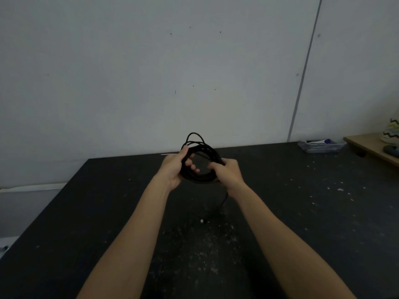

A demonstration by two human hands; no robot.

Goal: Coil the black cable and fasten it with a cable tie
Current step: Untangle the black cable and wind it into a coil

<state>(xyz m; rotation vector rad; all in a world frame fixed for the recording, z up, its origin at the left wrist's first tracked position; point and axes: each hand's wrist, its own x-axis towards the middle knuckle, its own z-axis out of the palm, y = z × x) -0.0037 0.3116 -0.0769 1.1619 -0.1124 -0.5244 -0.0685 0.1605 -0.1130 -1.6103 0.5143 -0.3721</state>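
As the left hand and right hand clasped the coiled black cable, its untied top loop seemed liable to spring free.

Dim, even light. Pale grey wall, a few small dark dots, one thin vertical strip at right. Black counter flecked with white specks. Far right corner: clear plastic tray; beside it a wooden shelf.
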